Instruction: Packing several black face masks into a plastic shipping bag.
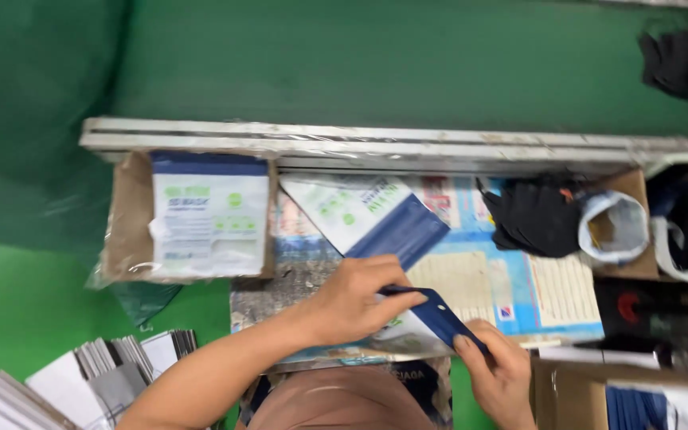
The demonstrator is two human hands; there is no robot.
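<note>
Both our hands meet low in the middle of the view.

Our left hand (pixel 360 299) comes in on a bare forearm from the lower left, palm down, fingers (pixel 404 301) curled and pinching. Our right hand (pixel 497 370) rises from the bottom edge, thumb pressed flat, fingers tucked under.

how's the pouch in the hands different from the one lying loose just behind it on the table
The held pouch is gripped by the left hand and the right hand; the loose pouch lies untouched on the table. The held one is largely covered by the hands; the loose one shows its whole face, lying at a slant. Both are white with a dark blue end.
</note>
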